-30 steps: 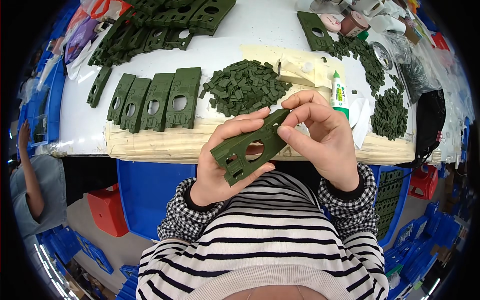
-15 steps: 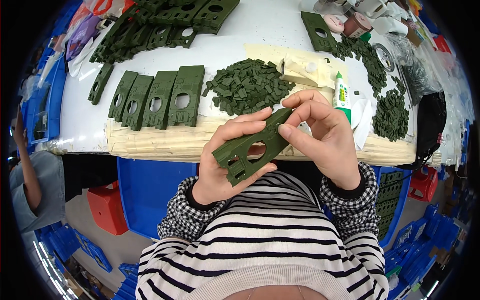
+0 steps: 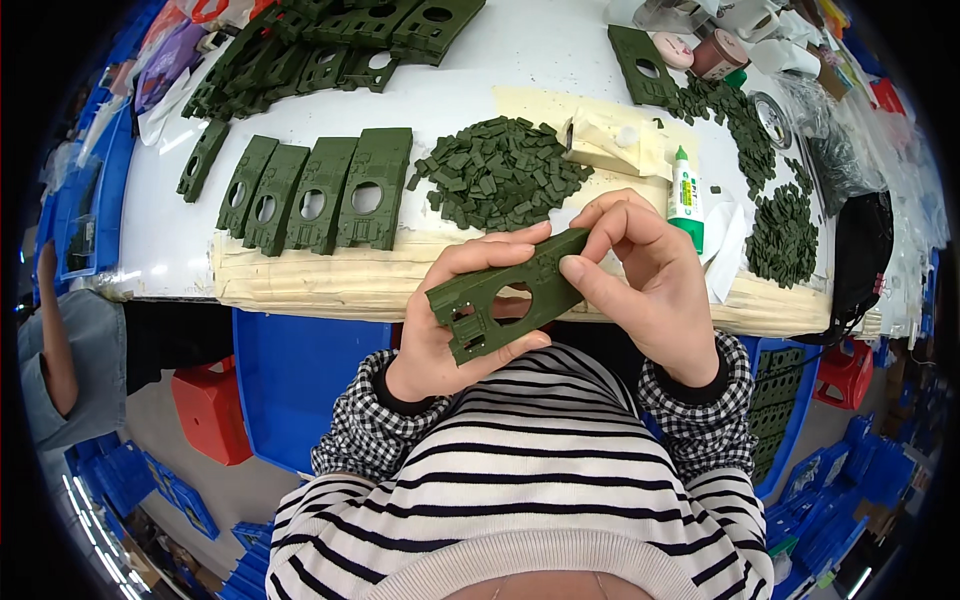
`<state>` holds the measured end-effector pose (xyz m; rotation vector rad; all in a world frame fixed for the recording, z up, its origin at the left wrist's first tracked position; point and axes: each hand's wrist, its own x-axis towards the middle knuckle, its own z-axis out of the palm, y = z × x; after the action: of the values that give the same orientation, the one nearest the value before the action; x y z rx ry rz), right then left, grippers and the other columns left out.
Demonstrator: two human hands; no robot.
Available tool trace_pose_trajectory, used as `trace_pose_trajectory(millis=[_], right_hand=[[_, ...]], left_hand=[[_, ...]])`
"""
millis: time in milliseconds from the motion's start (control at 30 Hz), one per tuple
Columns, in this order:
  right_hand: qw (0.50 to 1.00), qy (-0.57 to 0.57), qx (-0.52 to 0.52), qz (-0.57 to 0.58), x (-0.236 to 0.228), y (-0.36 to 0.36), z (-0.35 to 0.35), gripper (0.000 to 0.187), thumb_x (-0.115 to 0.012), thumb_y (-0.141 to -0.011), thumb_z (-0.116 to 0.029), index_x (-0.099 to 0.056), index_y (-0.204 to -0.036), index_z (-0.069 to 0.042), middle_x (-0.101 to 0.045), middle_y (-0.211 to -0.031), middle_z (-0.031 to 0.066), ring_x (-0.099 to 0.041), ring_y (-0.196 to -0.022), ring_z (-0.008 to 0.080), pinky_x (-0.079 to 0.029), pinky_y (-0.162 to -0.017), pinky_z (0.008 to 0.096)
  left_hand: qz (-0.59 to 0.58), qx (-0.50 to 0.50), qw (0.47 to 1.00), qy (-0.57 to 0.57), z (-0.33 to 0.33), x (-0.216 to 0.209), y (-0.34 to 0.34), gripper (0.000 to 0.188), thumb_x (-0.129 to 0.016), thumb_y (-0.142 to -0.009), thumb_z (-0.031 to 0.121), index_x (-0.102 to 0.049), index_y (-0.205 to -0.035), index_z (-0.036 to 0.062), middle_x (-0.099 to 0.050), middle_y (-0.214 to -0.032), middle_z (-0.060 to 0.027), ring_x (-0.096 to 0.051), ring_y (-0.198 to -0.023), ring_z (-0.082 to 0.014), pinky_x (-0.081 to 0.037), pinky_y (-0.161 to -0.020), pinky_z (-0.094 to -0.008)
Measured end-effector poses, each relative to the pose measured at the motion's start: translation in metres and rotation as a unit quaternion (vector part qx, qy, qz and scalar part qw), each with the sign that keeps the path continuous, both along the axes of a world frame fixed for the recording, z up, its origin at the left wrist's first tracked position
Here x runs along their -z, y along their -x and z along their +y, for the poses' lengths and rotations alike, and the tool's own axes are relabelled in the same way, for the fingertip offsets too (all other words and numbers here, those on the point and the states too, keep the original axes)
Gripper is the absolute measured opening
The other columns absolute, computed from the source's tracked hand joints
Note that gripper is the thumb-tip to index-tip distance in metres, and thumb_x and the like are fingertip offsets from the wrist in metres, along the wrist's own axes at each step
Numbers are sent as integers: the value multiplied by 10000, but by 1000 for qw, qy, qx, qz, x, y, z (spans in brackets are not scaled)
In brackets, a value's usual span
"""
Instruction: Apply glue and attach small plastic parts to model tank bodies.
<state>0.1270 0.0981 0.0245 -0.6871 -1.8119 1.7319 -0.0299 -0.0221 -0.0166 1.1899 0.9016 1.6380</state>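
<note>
My left hand [image 3: 424, 345] holds a dark green plastic model tank hull [image 3: 537, 278], its thumb along the near edge and its fingers along the far edge. The hull lies tilted, with a large round hole through its middle and small square openings at its left end. At the hull's right end, my right hand [image 3: 660, 290] is closed, thumb and bent forefinger pressed on the surface; whether a small part is between them is hidden. Just beyond my hands, a heap of small flat green pieces [image 3: 500, 170] lies on the table.
Several matching hulls [image 3: 322, 195] stand in a row to the left, with more stacked behind [image 3: 330, 60]. A white glue bottle with green cap [image 3: 685, 200] stands right, beside a masking-taped block [image 3: 610, 145]. More small pieces [image 3: 783, 235] lie farther right. Blue bin [image 3: 285, 390], red stool [image 3: 210, 410].
The hull has turned slightly, showing more of its top face. My right thumb and forefinger have stayed at its right end. The view has shifted a little.
</note>
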Motion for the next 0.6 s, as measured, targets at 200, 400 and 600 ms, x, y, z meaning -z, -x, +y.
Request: trace_pose_trajectory(millis=[200,400,600], right_hand=[[998,52,16,6,-5,-5,-3,114,-664,-845,-54,-563,-870,-4,-537,-939,54,-522,-917,132,-424,-874,279],[996,72,23,39,1,-1,-6,164,-676,-857,-65,-523,-897,-21,-519,-880,7,-510,-849,98,-433,-825,258],[997,72,13,27,5,-2,-5,187,-687,-851,-66,-511,-900,-27,-508,-870,5,-504,-844,95,-431,-821,249]], left_hand=[[-77,29,996,36,0,2,4,627,-738,-771,-29,-403,-1299,16,-390,-1414,-231,-529,-1203,-262,-541,-927,-369],[-91,51,993,60,-1,1,6,619,-739,-773,-26,-408,-1294,31,-397,-1418,-220,-546,-1182,-259,-538,-923,-376],[-70,55,995,50,-2,2,6,606,-738,-775,-21,-411,-1284,14,-398,-1411,-225,-538,-1193,-255,-535,-933,-371]])
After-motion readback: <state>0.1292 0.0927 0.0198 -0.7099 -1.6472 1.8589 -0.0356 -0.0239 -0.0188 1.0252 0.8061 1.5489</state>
